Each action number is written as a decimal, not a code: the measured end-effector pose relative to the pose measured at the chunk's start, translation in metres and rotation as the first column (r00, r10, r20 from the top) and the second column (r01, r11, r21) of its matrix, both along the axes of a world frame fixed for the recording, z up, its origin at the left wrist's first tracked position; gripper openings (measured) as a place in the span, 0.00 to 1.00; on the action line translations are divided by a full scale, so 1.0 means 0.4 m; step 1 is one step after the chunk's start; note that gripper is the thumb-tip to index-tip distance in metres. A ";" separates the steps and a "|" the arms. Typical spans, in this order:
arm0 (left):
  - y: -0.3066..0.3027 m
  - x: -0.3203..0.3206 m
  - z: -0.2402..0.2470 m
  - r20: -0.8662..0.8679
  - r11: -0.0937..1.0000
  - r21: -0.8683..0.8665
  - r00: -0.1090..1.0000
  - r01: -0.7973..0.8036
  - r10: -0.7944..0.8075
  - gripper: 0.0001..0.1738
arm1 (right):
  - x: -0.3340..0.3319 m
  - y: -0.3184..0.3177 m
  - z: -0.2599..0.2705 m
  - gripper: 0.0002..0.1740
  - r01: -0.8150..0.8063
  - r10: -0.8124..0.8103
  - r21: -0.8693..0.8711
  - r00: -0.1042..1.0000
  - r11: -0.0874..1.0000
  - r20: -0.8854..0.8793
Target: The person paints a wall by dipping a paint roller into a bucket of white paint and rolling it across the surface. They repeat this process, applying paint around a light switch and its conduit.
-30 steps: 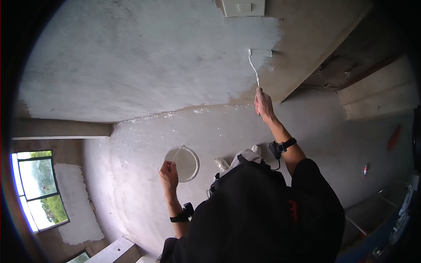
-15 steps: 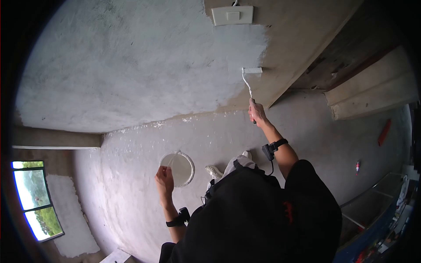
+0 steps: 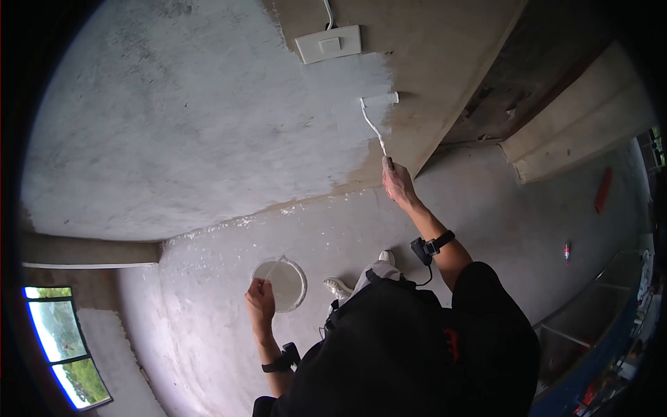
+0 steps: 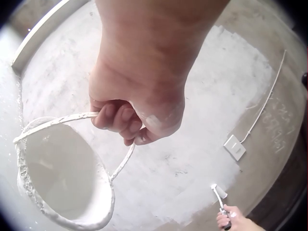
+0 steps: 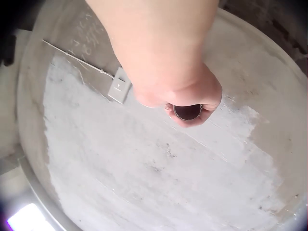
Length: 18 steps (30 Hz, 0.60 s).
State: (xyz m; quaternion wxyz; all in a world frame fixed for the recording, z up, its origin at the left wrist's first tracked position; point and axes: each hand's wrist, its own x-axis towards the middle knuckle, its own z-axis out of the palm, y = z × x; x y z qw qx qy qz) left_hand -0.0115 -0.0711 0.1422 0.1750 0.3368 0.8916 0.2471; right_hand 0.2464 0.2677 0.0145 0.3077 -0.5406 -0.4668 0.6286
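My right hand [image 3: 398, 183] grips the dark handle of a paint roller [image 3: 380, 99], whose white sleeve lies against the wall at the edge of the painted area. In the right wrist view the round handle end [image 5: 187, 111] shows inside the curled fingers, and the roller's head is hidden. My left hand [image 3: 260, 303] holds the bail of a paint bucket [image 4: 103, 207]. Fingers curl round the paint-caked wire handle [image 4: 62, 119] in the left wrist view. Pale paint [image 3: 283, 283] shows inside the bucket, which hangs beside my left hand.
A white switch plate [image 3: 328, 44] with a cable is on the wall above the roller. Bare brown wall [image 3: 445, 62] borders the white paint on the right. A red object [image 3: 603, 190] and a small bottle [image 3: 567, 253] lie on the floor at right; a window [image 3: 66, 347] is at left.
The roller went down the wall, then back up a little, with my right hand following. The head view has shifted, and the left hand still holds the bucket.
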 end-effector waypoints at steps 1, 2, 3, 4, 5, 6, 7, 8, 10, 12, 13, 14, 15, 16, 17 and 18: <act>-0.006 -0.001 -0.002 0.009 0.999 0.033 1.000 0.013 -0.014 0.12 | 0.008 -0.006 0.077 0.32 0.001 0.000 0.052 1.000 0.999 -0.019; -0.008 -0.002 -0.004 0.019 0.998 0.064 0.999 0.026 -0.027 0.12 | 0.010 -0.004 0.112 0.32 0.003 -0.002 0.054 1.000 0.999 -0.018; -0.007 -0.001 -0.004 0.020 0.997 0.066 0.999 0.028 -0.029 0.12 | 0.013 0.004 0.138 0.32 -0.032 0.034 0.067 0.999 0.997 -0.033; -0.007 0.000 -0.002 0.032 0.997 0.064 0.999 0.037 -0.039 0.11 | 0.016 0.007 0.171 0.32 -0.067 0.070 0.080 0.996 0.995 -0.046; -0.001 0.001 0.004 0.044 0.997 0.061 0.998 0.045 -0.048 0.11 | 0.020 0.010 0.213 0.32 -0.081 0.084 0.084 0.996 0.993 -0.032; 0.001 -0.002 0.005 0.046 0.997 0.062 0.998 0.048 -0.051 0.11 | 0.018 0.011 0.247 0.32 -0.078 0.081 0.085 0.996 0.993 -0.030; 0.000 -0.005 0.004 0.041 0.996 0.057 0.997 0.068 -0.071 0.11 | 0.015 0.011 0.276 0.32 -0.068 0.075 0.158 0.996 0.985 -0.037; 0.001 -0.005 0.011 0.037 0.995 0.051 0.995 0.089 -0.091 0.11 | 0.013 0.011 0.298 0.32 -0.057 0.068 0.229 0.997 0.972 -0.044; 0.005 -0.003 0.013 0.031 0.993 0.060 0.995 0.097 -0.099 0.11 | 0.005 0.007 0.296 0.29 -0.047 0.066 0.251 0.995 0.967 -0.070; 0.011 -0.004 0.017 0.021 0.992 0.070 0.994 0.109 -0.110 0.11 | 0.008 0.004 0.287 0.27 -0.033 0.062 0.273 0.993 0.962 -0.099; 0.011 -0.003 0.018 0.025 0.991 0.073 0.993 0.110 -0.112 0.11 | 0.016 -0.001 0.278 0.27 -0.046 0.067 0.273 0.996 0.961 -0.066; 0.011 -0.003 0.021 0.031 0.991 0.075 0.993 0.108 -0.111 0.11 | 0.022 -0.005 0.265 0.27 -0.062 0.074 0.272 0.997 0.960 -0.033; 0.013 -0.003 0.023 0.030 0.991 0.075 0.993 0.110 -0.113 0.11 | 0.030 -0.007 0.242 0.27 -0.060 0.072 0.272 0.997 0.960 -0.033; 0.012 -0.004 0.020 0.024 0.991 0.073 0.993 0.115 -0.117 0.11 | 0.037 -0.011 0.208 0.30 -0.064 0.065 0.195 0.998 0.979 0.002; 0.011 -0.005 0.018 0.017 0.990 0.071 0.993 0.118 -0.120 0.11 | 0.042 -0.016 0.173 0.32 -0.067 0.063 0.117 0.997 0.991 0.038; 0.010 -0.006 0.019 0.015 0.991 0.072 0.993 0.117 -0.118 0.11 | 0.046 -0.024 0.148 0.32 -0.068 0.064 0.118 0.997 0.991 0.035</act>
